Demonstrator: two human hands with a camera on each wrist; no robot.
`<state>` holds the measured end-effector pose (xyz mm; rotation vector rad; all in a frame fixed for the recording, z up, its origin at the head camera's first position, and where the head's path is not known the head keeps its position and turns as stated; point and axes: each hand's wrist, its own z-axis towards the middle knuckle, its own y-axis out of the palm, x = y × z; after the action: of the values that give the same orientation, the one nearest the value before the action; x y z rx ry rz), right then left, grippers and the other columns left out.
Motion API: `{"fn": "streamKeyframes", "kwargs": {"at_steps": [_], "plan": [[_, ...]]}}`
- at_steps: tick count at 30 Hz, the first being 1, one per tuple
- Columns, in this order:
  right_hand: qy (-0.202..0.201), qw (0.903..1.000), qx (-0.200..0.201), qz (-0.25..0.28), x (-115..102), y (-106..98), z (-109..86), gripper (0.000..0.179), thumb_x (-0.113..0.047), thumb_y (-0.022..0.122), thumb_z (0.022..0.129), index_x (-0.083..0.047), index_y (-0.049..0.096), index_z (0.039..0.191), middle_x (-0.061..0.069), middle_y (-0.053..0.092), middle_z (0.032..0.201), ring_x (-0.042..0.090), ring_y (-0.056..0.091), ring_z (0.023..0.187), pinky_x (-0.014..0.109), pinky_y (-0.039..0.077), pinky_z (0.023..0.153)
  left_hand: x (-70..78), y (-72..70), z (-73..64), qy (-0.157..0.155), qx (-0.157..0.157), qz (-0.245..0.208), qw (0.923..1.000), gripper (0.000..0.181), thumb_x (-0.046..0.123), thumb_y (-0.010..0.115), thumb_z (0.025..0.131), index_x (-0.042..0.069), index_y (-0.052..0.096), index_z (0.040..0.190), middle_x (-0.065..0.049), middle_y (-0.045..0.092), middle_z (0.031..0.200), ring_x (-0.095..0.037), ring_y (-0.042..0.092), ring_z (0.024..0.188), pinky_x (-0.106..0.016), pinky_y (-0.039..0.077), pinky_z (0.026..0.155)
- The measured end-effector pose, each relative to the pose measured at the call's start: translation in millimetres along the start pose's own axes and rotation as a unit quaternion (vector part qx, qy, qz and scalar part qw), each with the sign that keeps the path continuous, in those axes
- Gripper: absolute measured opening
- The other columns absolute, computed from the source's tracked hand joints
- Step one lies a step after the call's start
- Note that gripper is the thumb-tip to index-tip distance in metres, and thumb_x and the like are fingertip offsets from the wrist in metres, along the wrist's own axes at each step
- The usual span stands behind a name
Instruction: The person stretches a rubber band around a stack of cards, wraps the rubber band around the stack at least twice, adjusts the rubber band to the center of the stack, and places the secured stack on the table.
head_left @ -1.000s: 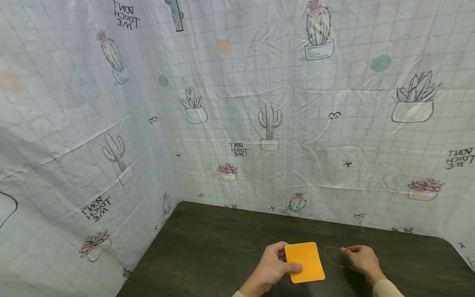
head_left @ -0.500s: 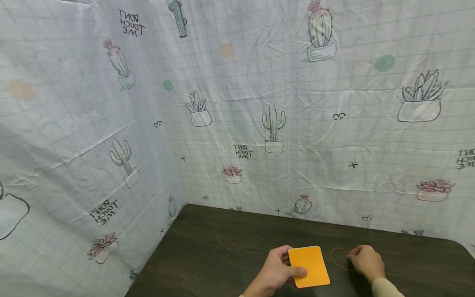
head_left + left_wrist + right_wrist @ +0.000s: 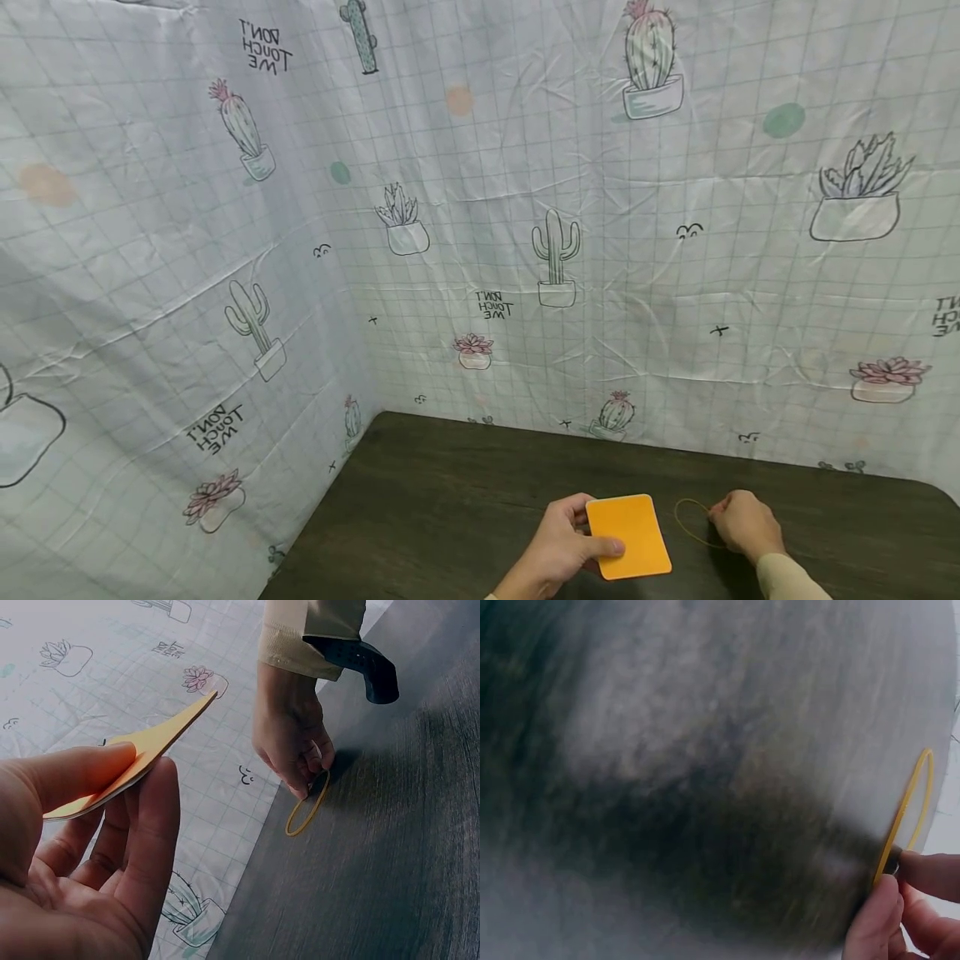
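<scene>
My left hand [image 3: 558, 546] holds a thin, square-cornered-to-rounded orange card [image 3: 633, 533] between thumb and fingers, thumb on its face. Seen edge-on in the left wrist view, the orange card [image 3: 161, 739] bends slightly and has a pale underside; I cannot tell whether it is one sheet or a few stacked. To the right, my right hand [image 3: 747, 527] pinches a yellow rubber band [image 3: 290, 833] between thumb and fingertips. The rubber band [image 3: 904, 801] hangs out as a slack narrow loop toward the card, apart from it.
A dark wooden table [image 3: 450, 483] lies under both hands. Behind it and to the left hang pale cloth curtains [image 3: 450, 250] printed with cacti, meeting the table's edges. A dark strap [image 3: 360, 664] sits at my right sleeve [image 3: 289, 645].
The head view has shifted slightly, moving everything a little to the right in it. My right hand has turned somewhat, knuckles now more toward the camera. Both hands keep their holds.
</scene>
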<state>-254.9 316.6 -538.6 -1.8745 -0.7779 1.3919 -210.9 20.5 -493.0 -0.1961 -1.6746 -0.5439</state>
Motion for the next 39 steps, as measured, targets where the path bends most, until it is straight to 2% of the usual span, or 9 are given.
{"fn": "streamKeyframes", "kwargs": {"at_steps": [5,13,23,26,29,31,32,37,39], "plan": [[0.003,0.9998,-0.003,0.021,5,-2,-1.2,0.034,-0.015,0.049,0.086,-0.017,0.044,0.053,-0.004,0.044,0.049,0.013,0.045,0.044,0.029,0.038,0.043,-0.3,0.3,-0.1,-0.002,-0.003,-0.004,1.0000,0.028,-0.003,0.074,0.074,0.006,0.063,0.098,-0.012,0.067,0.092,-0.030,0.067,0.080,-0.037,0.055,0.055],[0.017,0.9941,-0.017,0.105,5,-5,-2.7,0.053,-0.044,0.052,0.089,0.006,0.067,0.089,0.012,0.062,0.075,0.019,0.058,0.061,0.036,0.050,0.055,-3.1,0.7,1.7,-0.007,0.004,-0.004,1.0000,0.027,-0.006,0.073,0.074,0.005,0.063,0.097,-0.012,0.067,0.092,-0.030,0.067,0.080,-0.041,0.055,0.056],[0.057,0.9645,-0.016,0.257,-15,-2,-14.0,0.035,-0.031,0.045,0.088,-0.007,0.062,0.069,0.001,0.053,0.060,0.017,0.050,0.064,0.032,0.049,0.059,-3.0,2.6,1.2,-0.001,-0.006,-0.017,0.9998,0.028,-0.007,0.073,0.074,0.004,0.063,0.098,-0.013,0.067,0.092,-0.030,0.067,0.081,-0.042,0.055,0.057],[0.057,0.9630,-0.014,0.263,-20,-3,-16.0,0.037,-0.031,0.043,0.089,-0.003,0.065,0.080,0.002,0.058,0.067,0.017,0.052,0.068,0.033,0.049,0.061,-3.1,2.2,1.0,0.001,-0.012,-0.021,0.9997,0.028,-0.006,0.073,0.074,0.003,0.063,0.099,-0.013,0.067,0.093,-0.030,0.067,0.082,-0.042,0.055,0.058],[0.041,0.9461,-0.042,0.319,-24,-3,-18.2,0.039,-0.028,0.041,0.091,0.005,0.062,0.096,0.003,0.065,0.080,0.019,0.059,0.076,0.036,0.051,0.069,-3.8,2.5,0.7,0.001,-0.012,-0.023,0.9997,0.028,-0.006,0.073,0.074,0.003,0.063,0.099,-0.013,0.067,0.093,-0.030,0.067,0.083,-0.042,0.055,0.058],[0.022,0.9128,-0.087,0.398,-25,-4,-19.3,0.034,-0.025,0.039,0.093,0.003,0.057,0.097,0.005,0.068,0.088,0.019,0.062,0.079,0.038,0.051,0.077,-4.3,2.8,0.3,-0.001,-0.010,-0.025,0.9996,0.028,-0.006,0.073,0.074,0.003,0.063,0.098,-0.013,0.067,0.093,-0.030,0.067,0.082,-0.041,0.055,0.058],[0.008,0.8844,-0.120,0.451,-26,-4,-20.0,0.031,-0.023,0.037,0.095,0.001,0.056,0.096,0.006,0.069,0.092,0.019,0.063,0.080,0.039,0.051,0.081,-4.6,3.1,0.2,-0.002,-0.009,-0.027,0.9996,0.028,-0.007,0.073,0.074,0.003,0.063,0.098,-0.013,0.067,0.093,-0.030,0.067,0.082,-0.041,0.055,0.058],[-0.068,0.6779,-0.308,0.664,-24,-8,-23.1,0.039,-0.020,0.022,0.101,-0.009,0.058,0.091,0.012,0.063,0.115,0.019,0.064,0.088,0.041,0.038,0.100,-5.5,3.1,-2.0,-0.004,-0.013,-0.024,0.9996,0.027,-0.004,0.073,0.075,0.004,0.063,0.099,-0.013,0.067,0.093,-0.030,0.067,0.082,-0.040,0.055,0.058],[-0.100,0.6069,-0.355,0.704,-25,-9,-24.0,0.044,-0.020,0.018,0.102,-0.009,0.060,0.093,0.015,0.056,0.124,0.022,0.062,0.094,0.043,0.031,0.105,-5.7,2.8,-2.6,-0.003,-0.015,-0.022,0.9996,0.027,-0.002,0.073,0.075,0.004,0.063,0.099,-0.013,0.067,0.094,-0.030,0.067,0.082,-0.040,0.055,0.058]]}}
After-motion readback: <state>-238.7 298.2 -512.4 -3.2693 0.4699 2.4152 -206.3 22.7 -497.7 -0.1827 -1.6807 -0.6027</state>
